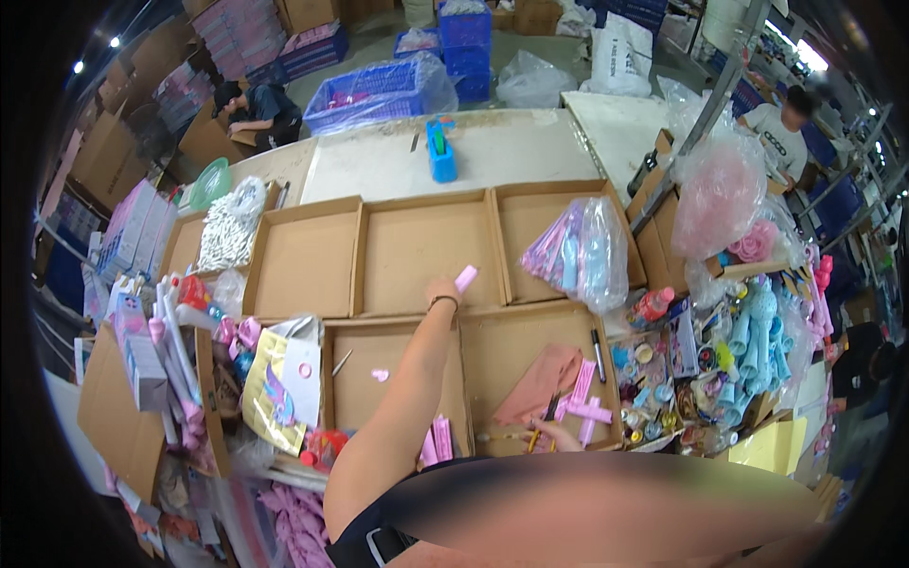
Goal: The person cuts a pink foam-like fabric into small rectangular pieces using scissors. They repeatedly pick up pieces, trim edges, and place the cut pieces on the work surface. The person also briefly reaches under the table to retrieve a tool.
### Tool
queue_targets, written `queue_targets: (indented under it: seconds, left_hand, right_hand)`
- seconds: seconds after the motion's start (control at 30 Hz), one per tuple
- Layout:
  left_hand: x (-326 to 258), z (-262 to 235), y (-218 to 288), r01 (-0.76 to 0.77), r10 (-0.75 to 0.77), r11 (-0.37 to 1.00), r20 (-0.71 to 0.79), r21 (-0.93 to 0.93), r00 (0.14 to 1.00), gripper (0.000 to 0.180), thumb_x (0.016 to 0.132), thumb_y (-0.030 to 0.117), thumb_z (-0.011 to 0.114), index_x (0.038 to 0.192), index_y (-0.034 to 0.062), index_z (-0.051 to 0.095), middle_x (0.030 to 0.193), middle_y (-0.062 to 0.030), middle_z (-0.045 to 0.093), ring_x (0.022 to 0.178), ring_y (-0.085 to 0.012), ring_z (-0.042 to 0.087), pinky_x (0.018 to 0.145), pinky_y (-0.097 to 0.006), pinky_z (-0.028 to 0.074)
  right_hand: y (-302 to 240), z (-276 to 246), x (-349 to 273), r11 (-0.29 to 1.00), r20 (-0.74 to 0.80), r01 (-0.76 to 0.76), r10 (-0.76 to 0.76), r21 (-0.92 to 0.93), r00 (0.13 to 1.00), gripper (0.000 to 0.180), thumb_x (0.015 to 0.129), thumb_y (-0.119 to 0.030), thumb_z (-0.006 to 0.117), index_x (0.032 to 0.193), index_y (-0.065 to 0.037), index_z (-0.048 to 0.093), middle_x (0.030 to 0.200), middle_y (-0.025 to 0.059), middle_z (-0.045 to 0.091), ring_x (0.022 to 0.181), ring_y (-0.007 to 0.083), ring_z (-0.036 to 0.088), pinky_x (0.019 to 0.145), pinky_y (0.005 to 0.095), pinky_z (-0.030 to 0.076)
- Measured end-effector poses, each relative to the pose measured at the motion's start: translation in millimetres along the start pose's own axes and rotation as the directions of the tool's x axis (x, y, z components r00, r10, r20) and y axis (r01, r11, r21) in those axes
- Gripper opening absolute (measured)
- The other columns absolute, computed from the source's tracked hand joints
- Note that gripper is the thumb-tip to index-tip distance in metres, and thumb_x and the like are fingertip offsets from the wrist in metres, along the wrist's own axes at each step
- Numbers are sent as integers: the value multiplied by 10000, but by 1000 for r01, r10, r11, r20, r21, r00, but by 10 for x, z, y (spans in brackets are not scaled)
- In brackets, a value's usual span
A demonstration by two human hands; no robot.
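Observation:
My left hand (442, 292) reaches over the back-row cardboard tray (421, 241), its fingers closed on a small pink block-like piece (466, 277). Close to me, my right hand (559, 437) is partly hidden at the lower edge. It grips a thin yellow-and-black tool (551, 409) whose exact kind I cannot make out. Pink plastic pieces (589, 413) lie against that hand in the front right tray (492, 350), beside a dusty-pink cloth (544, 383) and a black marker (597, 356). More pink pieces (437, 441) lie by my left forearm, in the front left tray.
Right of the trays stand paint bottles and jars (653, 379) and light-blue parts (757, 327). A clear bag of pastel pieces (578, 251) rests in the back right tray. White sticks (227, 232) lie far left. A blue tape dispenser (441, 151) stands behind. Other people work farther off.

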State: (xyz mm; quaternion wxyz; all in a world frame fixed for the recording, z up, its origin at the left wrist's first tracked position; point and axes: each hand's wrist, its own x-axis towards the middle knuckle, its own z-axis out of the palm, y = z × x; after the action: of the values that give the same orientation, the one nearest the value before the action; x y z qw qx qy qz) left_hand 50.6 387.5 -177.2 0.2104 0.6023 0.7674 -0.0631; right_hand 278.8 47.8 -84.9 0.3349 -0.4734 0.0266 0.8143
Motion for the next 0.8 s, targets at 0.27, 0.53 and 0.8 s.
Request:
queue_targets:
  seconds: [0.27, 0.53, 0.8]
  left_hand:
    - [23, 16, -242, -341, 295, 931, -278, -134, 914, 265, 737, 236, 662, 899, 36, 598, 871, -164, 633, 840, -312, 606, 716, -379, 488]
    - [-1978, -717, -584, -751, 597, 525, -456, -400, 660, 202, 767, 160, 651, 919, 40, 595, 824, -160, 616, 764, -296, 600, 647, -346, 474]
    - [-3666, -394, -857, -250, 477, -93, -264, -964, 839, 189, 817, 66, 616, 994, 30, 560, 931, -53, 607, 861, -139, 576, 755, -273, 469]
  right_hand:
    - [-102, 235, 154, 988, 8, 66, -66, -136, 998, 268, 848, -217, 603, 1044, -119, 449, 916, 42, 577, 819, 162, 589, 665, 318, 500]
    - [53, 353, -72, 391, 134, 555, -718, -734, 683, 342, 781, -197, 651, 1024, 2, 515, 861, 81, 576, 780, 157, 579, 638, 274, 461]
    - [197, 589, -395, -57, 614, 670, -463, -740, 639, 387, 790, -253, 648, 1069, -25, 508, 802, 94, 583, 702, 186, 565, 594, 283, 432]
